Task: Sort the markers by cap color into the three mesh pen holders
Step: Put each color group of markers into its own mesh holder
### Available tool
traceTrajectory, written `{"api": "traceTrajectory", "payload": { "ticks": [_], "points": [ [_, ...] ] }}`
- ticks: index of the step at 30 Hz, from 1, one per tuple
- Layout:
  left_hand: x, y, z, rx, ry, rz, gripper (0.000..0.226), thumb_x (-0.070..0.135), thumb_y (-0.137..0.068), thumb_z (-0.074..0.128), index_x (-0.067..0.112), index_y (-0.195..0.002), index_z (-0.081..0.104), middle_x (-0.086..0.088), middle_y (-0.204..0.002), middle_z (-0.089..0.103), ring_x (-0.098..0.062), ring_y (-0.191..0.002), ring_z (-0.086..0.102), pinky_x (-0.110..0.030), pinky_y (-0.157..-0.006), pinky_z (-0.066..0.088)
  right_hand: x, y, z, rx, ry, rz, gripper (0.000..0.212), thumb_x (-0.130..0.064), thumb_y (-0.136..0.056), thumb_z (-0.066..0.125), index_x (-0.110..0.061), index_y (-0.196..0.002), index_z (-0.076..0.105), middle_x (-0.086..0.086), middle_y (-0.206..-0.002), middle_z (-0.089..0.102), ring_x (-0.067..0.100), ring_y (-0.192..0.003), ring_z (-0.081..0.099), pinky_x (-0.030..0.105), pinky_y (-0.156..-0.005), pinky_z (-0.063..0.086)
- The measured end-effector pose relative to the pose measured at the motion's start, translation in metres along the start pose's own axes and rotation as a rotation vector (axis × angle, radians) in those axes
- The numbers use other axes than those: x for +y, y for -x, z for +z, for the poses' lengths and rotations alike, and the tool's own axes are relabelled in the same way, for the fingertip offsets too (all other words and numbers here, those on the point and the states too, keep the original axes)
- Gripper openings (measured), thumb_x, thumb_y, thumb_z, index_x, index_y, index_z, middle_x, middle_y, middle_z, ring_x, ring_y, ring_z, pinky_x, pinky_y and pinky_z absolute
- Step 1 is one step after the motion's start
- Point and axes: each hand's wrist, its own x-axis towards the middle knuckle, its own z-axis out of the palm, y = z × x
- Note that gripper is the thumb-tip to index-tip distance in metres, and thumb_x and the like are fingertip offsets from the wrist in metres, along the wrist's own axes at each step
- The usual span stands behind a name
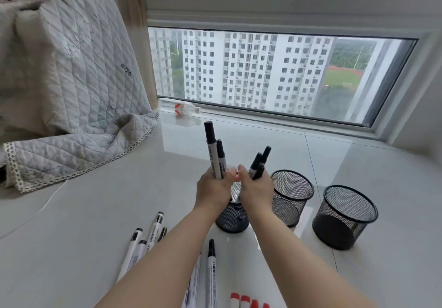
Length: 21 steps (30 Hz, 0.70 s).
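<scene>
The left hand grips two black-capped markers upright, and the right hand grips three more, caps up; both hands are held over the left holder and hide most of its rim. The middle holder and right holder stand beside it on the white sill. More black-capped markers lie near the forearms, partly covered. Red-capped markers are cut off at the bottom edge. A blurred bottle lies by the window.
</scene>
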Motion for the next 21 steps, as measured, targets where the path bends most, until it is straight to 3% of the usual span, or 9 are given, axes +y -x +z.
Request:
{"api": "traceTrajectory", "payload": {
  "ticks": [5,9,11,14,21],
  "points": [
    [0.000,0.016,-0.006,-0.025,0.007,-0.014,0.024,0.038,-0.084,0.060,0.022,-0.068,0.057,0.012,-0.056,0.061,-0.009,-0.058,0.058,-0.033,-0.063,0.050,0.005,0.014,-0.004,-0.001,0.052,-0.036,0.021,-0.028,-0.085,0.062,-0.008,-0.081,0.061,0.007,-0.077,0.068,0.021,-0.074,0.062,0.031,-0.068,0.045],
    [0.001,0.018,-0.004,-0.030,-0.018,-0.028,0.021,0.038,-0.085,0.060,0.019,-0.076,0.055,0.009,-0.068,0.064,-0.015,-0.066,0.060,-0.033,-0.067,0.050,0.005,0.016,-0.004,0.036,0.047,-0.024,0.019,-0.026,-0.082,0.064,-0.020,-0.068,0.052,-0.005,-0.065,0.058,0.013,-0.064,0.055,0.029,-0.060,0.040],
    [0.000,0.019,-0.004,0.003,-0.040,-0.015,0.019,0.036,-0.083,0.062,0.022,-0.077,0.051,0.006,-0.067,0.059,-0.016,-0.063,0.057,-0.028,-0.063,0.049,0.006,0.016,-0.004,0.066,0.040,-0.023,0.023,-0.022,-0.079,0.064,-0.022,-0.064,0.047,-0.008,-0.060,0.052,0.009,-0.057,0.049,0.027,-0.055,0.036],
    [-0.001,0.020,-0.004,0.063,-0.055,0.028,0.021,0.034,-0.081,0.065,0.025,-0.079,0.046,0.008,-0.064,0.055,-0.006,-0.056,0.053,-0.011,-0.051,0.041,0.007,0.016,-0.002,0.086,0.006,-0.011,0.021,-0.023,-0.078,0.065,-0.024,-0.067,0.047,-0.009,-0.064,0.054,0.010,-0.060,0.050,0.024,-0.057,0.037],
    [-0.005,0.018,-0.001,0.127,-0.082,0.033,0.014,0.023,-0.085,0.061,0.017,-0.077,0.050,0.001,-0.073,0.057,-0.012,-0.064,0.053,-0.008,-0.054,0.037,0.011,0.015,-0.002,0.088,0.018,-0.042,0.015,-0.026,-0.086,0.058,-0.026,-0.073,0.050,0.001,-0.078,0.069,0.006,-0.067,0.057,0.004,-0.055,0.037]
  ]
}}
